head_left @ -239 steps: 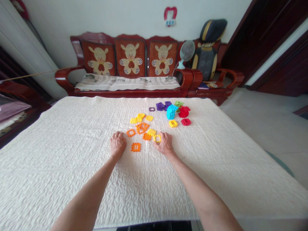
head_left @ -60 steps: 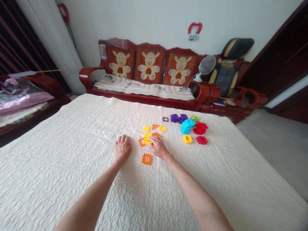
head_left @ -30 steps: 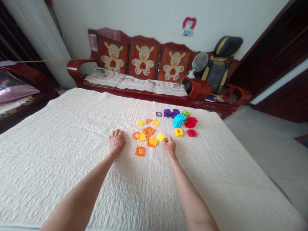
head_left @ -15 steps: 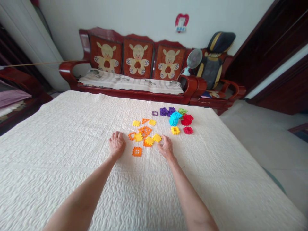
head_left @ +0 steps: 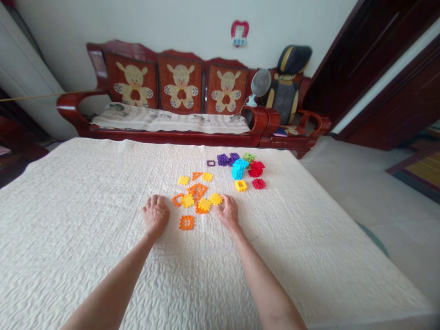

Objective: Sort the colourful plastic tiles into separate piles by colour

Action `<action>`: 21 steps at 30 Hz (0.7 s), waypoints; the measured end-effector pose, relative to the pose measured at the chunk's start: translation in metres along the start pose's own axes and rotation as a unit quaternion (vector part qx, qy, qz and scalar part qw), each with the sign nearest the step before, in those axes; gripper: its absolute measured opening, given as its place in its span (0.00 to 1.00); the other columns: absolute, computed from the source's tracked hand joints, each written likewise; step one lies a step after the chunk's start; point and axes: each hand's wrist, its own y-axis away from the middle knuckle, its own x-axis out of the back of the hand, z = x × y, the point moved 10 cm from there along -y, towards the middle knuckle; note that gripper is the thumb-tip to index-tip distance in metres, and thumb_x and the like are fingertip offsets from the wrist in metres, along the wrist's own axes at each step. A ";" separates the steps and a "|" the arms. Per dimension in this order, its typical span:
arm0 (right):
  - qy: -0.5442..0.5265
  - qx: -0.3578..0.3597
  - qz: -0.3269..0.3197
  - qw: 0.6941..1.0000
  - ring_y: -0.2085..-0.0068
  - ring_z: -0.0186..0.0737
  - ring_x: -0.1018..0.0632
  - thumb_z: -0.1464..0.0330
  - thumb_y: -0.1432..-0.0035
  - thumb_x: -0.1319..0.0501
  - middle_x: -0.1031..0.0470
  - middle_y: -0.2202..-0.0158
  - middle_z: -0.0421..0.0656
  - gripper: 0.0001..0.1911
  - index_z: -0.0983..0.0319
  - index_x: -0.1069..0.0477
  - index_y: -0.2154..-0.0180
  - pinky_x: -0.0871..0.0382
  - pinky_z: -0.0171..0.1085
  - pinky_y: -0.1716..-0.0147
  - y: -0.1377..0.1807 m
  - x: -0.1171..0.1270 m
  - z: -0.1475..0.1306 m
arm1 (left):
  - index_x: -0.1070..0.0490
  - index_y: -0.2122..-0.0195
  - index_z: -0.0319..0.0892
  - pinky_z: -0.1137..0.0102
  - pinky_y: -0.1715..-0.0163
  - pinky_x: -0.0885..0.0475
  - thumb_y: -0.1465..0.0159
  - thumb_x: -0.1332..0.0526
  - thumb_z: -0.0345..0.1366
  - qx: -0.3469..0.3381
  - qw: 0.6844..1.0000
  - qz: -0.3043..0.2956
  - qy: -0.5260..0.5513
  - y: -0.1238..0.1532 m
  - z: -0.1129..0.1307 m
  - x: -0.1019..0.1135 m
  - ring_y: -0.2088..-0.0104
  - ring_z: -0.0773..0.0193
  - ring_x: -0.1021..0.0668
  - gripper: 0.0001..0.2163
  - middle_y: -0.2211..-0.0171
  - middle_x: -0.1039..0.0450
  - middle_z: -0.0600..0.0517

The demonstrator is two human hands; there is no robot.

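Observation:
My left hand (head_left: 156, 215) rests on the white quilted cloth (head_left: 85, 220) with its fingers curled under and nothing visible in them. My right hand (head_left: 227, 211) lies beside it, fingers curled, touching a yellow toothed tile (head_left: 216, 198). Between the hands lie several orange and yellow interlocking tiles, among them an orange square frame (head_left: 186, 222) nearest me and an orange triangle cluster (head_left: 197, 190). Farther back sit a blue tile stack (head_left: 238, 168), purple tiles (head_left: 227, 159), red tiles (head_left: 256, 169) and a yellow frame (head_left: 241, 185).
A dark red wooden bench (head_left: 165, 105) with bear-print cushions stands behind the table. A small fan (head_left: 258, 85) and a dark massage cushion (head_left: 287, 87) sit at its right end. Dark wooden doors (head_left: 378, 78) fill the right side.
My right hand put yellow tiles down among the orange ones and drew back to the cluster's right edge. The left hand has stayed in place. The camera view has swung about.

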 end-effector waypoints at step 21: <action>0.034 -0.117 0.202 0.972 0.54 0.50 0.29 0.63 0.50 0.41 0.29 0.57 0.50 0.22 0.62 0.33 0.52 0.34 0.48 0.51 -0.055 0.067 0.101 | 0.33 0.48 0.43 0.57 0.54 0.38 0.33 0.54 0.36 -0.014 1.000 0.004 -0.017 -0.001 -0.004 -0.005 0.44 0.51 0.34 0.16 0.45 0.32 0.45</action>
